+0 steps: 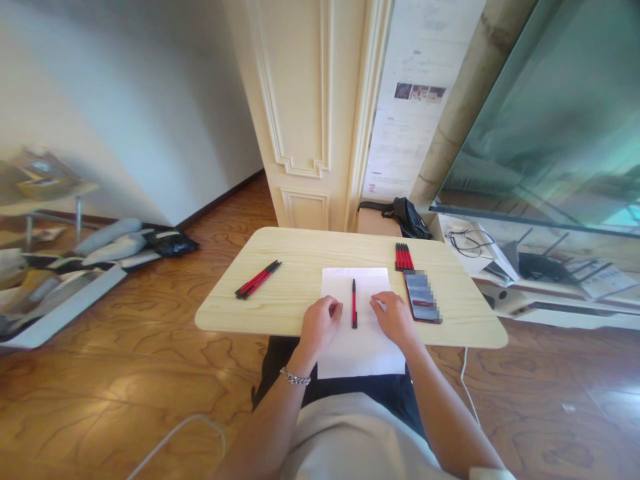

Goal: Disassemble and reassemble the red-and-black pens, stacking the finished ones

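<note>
A red and black pen (354,303) lies lengthwise on a white sheet of paper (360,353), between my two hands. My left hand (321,325) rests at the paper's left edge, fingers curled in towards the thumb, with nothing seen in them. Over the right side of the sheet is my right hand (394,320), its fingers also drawn together and apparently holding nothing. Neither hand touches the pen. To the left lies a loose bunch of red and black pens (259,280). Several more pens (404,257) sit side by side at the back right.
A phone (423,297) lies just right of my right hand on the pale wooden table (295,257). Behind the table is a black bag (407,217). A white cable (466,380) hangs below the right edge. A cluttered white tray (75,310) is on the floor at left.
</note>
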Demonstrator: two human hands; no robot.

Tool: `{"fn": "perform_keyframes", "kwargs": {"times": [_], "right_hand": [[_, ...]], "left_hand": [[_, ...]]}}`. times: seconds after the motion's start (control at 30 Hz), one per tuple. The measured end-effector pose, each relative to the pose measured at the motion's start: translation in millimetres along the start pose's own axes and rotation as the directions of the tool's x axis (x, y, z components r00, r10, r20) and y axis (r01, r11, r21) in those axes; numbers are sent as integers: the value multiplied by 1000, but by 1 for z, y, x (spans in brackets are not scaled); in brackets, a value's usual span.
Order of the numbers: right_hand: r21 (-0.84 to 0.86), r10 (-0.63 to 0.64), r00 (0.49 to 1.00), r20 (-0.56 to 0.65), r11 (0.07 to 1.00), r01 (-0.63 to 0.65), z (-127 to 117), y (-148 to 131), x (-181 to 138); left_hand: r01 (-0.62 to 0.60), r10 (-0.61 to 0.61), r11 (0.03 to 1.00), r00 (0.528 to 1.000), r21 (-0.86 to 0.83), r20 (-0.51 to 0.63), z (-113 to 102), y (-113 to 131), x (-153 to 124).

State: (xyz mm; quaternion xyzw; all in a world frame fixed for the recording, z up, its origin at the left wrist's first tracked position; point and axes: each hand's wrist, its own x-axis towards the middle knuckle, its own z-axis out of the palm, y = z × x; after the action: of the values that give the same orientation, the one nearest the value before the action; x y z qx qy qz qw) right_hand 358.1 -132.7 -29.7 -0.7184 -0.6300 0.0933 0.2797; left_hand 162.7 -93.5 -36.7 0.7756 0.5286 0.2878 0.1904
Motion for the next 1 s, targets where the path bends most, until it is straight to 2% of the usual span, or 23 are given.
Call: {"fn": "perform_keyframes", "kwargs": {"times": [0.07,0.13,0.27,0.43,0.6,0.7,0.8,0.83,0.9,0.97,1.0], "right_hand": [[19,41,999,16,999,-41,-1,-4,13],[-1,82,993,80,997,-82,1,-12,25],[-151,190,963,192,975,-162,12,-31,46],[-300,240,943,233,940,-165,24,-44,64],[-248,239,941,238,952,-179,26,-35,71],[-102,211,958,193,976,-194,25,-24,71],[226,158,973,166,955,-193,23,-17,68],[370,146,975,167,907,-200,22,-17,65],[637,135,974,180,739,-220,20,-20,57],[802,119,974,191,554,-225,19,-26,48],[843,106,974,202,486,-228,18,-29,43]], "left_hand": [[-14,14,1000,1000,0,-24,0,-5,-1],[-29,29,1000,999,10,-39,1,-8,-2],[-36,37,999,998,23,-41,4,-9,-1],[-28,30,997,999,69,-33,5,-8,0],[-1,2,996,1000,88,-5,3,-6,4],[34,-34,999,999,22,20,-1,-3,9],[47,-45,990,999,-130,15,-7,4,11],[51,-50,979,999,-198,10,-8,8,12],[76,-71,928,997,-365,27,-7,17,11],[126,-87,819,992,-559,96,-3,29,10],[157,-86,736,986,-659,140,1,34,9]]}}
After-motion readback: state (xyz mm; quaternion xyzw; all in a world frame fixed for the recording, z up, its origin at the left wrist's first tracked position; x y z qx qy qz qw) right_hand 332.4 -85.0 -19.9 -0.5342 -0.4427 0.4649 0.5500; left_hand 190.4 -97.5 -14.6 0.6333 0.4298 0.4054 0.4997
